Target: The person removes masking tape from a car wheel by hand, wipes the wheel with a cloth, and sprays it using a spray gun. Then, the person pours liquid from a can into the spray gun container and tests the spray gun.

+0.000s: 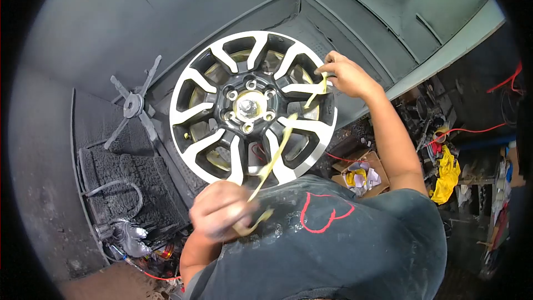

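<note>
Grey walls (161, 5); right hand (351, 80) outstretched at wheel (248, 106), left hand (222, 211) bent near shirt (355, 250), blurred; both clamped on yellow strips (278, 153).

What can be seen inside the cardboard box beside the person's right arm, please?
Inside the cardboard box are crumpled white material and something yellow. Whatever lies beneath them is covered, so it cannot be seen.

we see a black wheel (261, 122) with pale spokes facing us; a long yellowish strip (273, 161) slants over its lower spokes, a shorter strip (311, 99) hangs near its right edge.
</note>
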A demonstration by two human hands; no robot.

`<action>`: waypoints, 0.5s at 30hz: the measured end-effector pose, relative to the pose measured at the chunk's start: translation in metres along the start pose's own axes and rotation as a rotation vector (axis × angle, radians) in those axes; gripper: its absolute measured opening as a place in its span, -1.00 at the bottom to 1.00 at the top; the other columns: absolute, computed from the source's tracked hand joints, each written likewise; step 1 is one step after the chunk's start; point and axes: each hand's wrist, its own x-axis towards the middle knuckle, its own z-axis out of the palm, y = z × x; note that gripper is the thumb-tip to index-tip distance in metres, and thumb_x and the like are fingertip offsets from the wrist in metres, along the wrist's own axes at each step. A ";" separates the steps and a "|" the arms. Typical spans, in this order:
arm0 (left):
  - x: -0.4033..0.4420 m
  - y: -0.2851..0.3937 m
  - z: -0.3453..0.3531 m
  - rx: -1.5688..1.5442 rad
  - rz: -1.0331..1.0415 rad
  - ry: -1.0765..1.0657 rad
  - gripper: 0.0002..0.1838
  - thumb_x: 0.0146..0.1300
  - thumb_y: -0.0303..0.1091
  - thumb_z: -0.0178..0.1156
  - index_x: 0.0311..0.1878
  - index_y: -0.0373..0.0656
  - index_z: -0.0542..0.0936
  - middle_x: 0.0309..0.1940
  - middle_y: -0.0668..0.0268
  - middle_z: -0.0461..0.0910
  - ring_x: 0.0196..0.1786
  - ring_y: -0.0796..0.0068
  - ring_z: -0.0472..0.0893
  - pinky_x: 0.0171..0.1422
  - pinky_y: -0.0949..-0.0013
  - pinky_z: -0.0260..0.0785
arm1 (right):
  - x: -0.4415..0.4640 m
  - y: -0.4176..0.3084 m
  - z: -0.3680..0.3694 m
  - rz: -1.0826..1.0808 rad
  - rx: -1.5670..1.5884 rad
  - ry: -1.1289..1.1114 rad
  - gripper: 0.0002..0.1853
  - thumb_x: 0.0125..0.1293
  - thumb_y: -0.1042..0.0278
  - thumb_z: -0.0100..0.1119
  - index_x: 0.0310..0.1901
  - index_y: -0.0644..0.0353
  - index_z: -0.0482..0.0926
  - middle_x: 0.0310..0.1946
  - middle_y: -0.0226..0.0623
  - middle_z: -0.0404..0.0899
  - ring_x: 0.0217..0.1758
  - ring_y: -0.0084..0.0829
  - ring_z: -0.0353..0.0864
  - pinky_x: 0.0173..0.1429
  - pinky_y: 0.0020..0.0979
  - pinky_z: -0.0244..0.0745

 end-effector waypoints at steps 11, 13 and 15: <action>-0.046 0.011 -0.072 -0.168 0.056 0.794 -0.64 0.58 -0.11 0.07 -0.26 -0.19 0.53 -0.36 0.35 0.35 -0.39 0.48 0.38 -0.33 0.43 0.24 | -0.005 -0.017 -0.017 -0.187 -0.049 -0.377 -0.77 0.16 0.48 0.40 -0.11 0.22 0.71 0.00 -0.20 0.58 0.16 -0.11 0.60 0.24 -0.15 0.51; -0.057 0.014 -0.069 -0.033 0.060 0.701 -0.60 0.58 -0.01 0.06 -0.19 -0.19 0.50 -0.35 0.34 0.34 -0.42 0.48 0.39 -0.33 0.39 0.22 | -0.007 -0.018 -0.016 -0.204 -0.086 -0.417 -0.76 0.17 0.48 0.40 -0.10 0.23 0.70 -0.02 -0.19 0.58 0.14 -0.08 0.60 0.23 -0.14 0.51; -0.052 0.017 -0.063 -0.066 0.045 0.682 -0.67 0.56 -0.09 0.10 -0.18 -0.19 0.54 -0.34 0.34 0.35 -0.40 0.46 0.39 -0.27 0.37 0.22 | -0.005 -0.023 -0.013 -0.172 -0.105 -0.386 -0.78 0.18 0.49 0.38 -0.12 0.24 0.68 -0.10 -0.17 0.60 0.11 -0.05 0.60 0.18 -0.11 0.50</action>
